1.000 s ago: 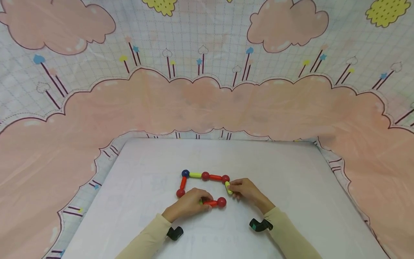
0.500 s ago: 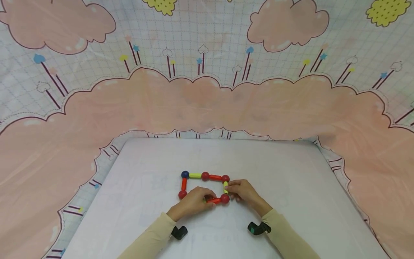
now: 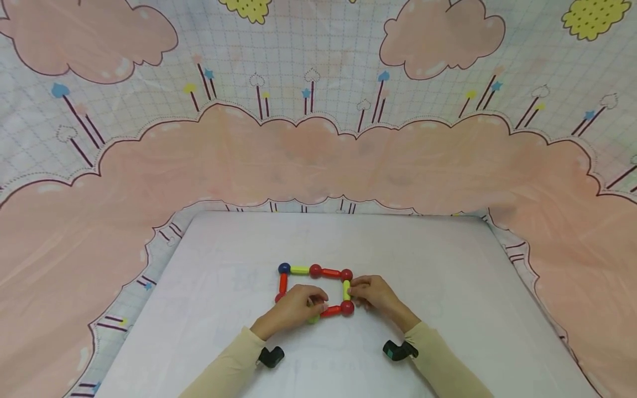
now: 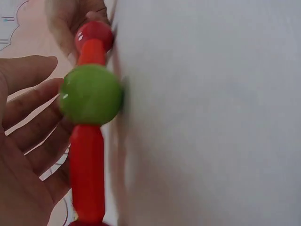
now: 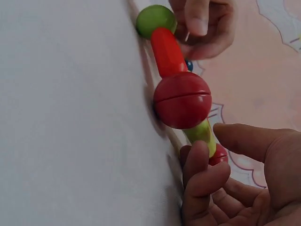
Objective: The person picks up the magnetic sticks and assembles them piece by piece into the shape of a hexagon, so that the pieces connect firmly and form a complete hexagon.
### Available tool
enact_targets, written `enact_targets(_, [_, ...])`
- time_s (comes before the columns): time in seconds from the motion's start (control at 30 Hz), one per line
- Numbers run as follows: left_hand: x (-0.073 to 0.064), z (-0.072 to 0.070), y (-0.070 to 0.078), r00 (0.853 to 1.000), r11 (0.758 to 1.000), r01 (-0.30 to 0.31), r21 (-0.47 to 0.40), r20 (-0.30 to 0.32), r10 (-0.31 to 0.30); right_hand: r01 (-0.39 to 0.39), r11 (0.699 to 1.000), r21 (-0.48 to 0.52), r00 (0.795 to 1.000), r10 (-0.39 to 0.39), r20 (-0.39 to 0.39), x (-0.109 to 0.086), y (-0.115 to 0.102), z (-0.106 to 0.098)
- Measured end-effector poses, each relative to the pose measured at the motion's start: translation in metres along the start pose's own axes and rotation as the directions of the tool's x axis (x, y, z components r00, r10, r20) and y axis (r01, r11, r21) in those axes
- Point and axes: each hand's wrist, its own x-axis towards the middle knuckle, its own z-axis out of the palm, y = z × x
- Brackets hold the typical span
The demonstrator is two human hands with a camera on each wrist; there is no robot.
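Observation:
Coloured balls and building sticks form a four-sided outline on the white table. My right hand (image 3: 379, 294) has its thumb and a finger around the yellow-green stick (image 3: 346, 289) on the right side. That stick runs between the far-right red ball (image 3: 346, 274) and the near-right red ball (image 3: 347, 308). Beside the green ball (image 4: 91, 94) my left hand (image 3: 294, 307) hovers with fingers spread and thumb apart, gripping nothing. Red sticks (image 4: 87, 172) lead off both sides of this ball. In the head view the left hand hides part of the near side.
At the far-left corner sits a blue ball (image 3: 284, 268), joined by another yellow-green stick (image 3: 299, 270) to a middle red ball (image 3: 316, 270). The white table (image 3: 423, 249) extends around the outline. Patterned cloth (image 3: 318, 160) hangs behind and at the sides.
The right-hand stick has straightened and the near-right red ball has come up to its lower end. My left hand has let go of the near-side red stick and shifted slightly left, uncovering the green ball.

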Motion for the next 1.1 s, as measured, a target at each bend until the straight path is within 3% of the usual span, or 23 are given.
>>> enact_targets(0.1, [-0.006,-0.011,-0.003,0.996,1.000,0.002,0.003,-0.084,-0.002,0.013,0.998,-0.068,0.999,-0.016,-0.048,0.000,-0.002,-0.003])
enact_targets(0.2, [-0.013,-0.022,-0.009,0.978,0.999,0.048,0.024,-0.205,-0.042,0.038,0.990,-0.132,0.993,-0.052,-0.106,0.002,-0.003,-0.006])
enact_targets(0.27, [-0.018,-0.029,-0.014,0.948,0.994,0.106,0.020,-0.302,-0.095,0.060,0.984,-0.168,0.987,-0.084,-0.137,0.004,-0.005,-0.008])
enact_targets(0.37, [-0.025,-0.036,-0.023,0.882,0.976,0.217,-0.013,-0.426,-0.202,0.092,0.974,-0.207,0.980,-0.126,-0.156,0.008,-0.008,-0.009])
enact_targets(0.43, [-0.028,-0.039,-0.030,0.839,0.958,0.286,-0.037,-0.473,-0.269,0.126,0.964,-0.232,0.976,-0.163,-0.146,0.011,-0.010,-0.009])
enact_targets(0.5, [-0.030,-0.040,-0.036,0.818,0.939,0.341,-0.053,-0.476,-0.324,0.155,0.959,-0.239,0.976,-0.186,-0.114,0.016,-0.013,-0.008])
enact_targets(0.57, [-0.030,-0.041,-0.042,0.818,0.923,0.381,-0.058,-0.445,-0.366,0.178,0.951,-0.251,0.977,-0.202,-0.072,0.022,-0.016,-0.006])
enact_targets(0.7, [-0.026,-0.040,-0.048,0.845,0.914,0.403,-0.051,-0.363,-0.393,0.200,0.941,-0.274,0.978,-0.209,-0.003,0.037,-0.019,-0.002])
enact_targets(0.77, [-0.024,-0.038,-0.049,0.851,0.912,0.406,-0.058,-0.339,-0.400,0.208,0.935,-0.289,0.977,-0.212,0.017,0.044,-0.021,0.001])
enact_targets(0.93, [-0.018,-0.035,-0.049,0.859,0.917,0.386,-0.101,-0.324,-0.397,0.237,0.906,-0.349,0.971,-0.233,0.056,0.053,-0.023,0.007])
enact_targets(1.1, [-0.009,-0.037,-0.047,0.874,0.926,0.361,-0.111,-0.305,-0.378,0.222,0.895,-0.387,0.973,-0.226,0.036,0.053,-0.025,0.008])
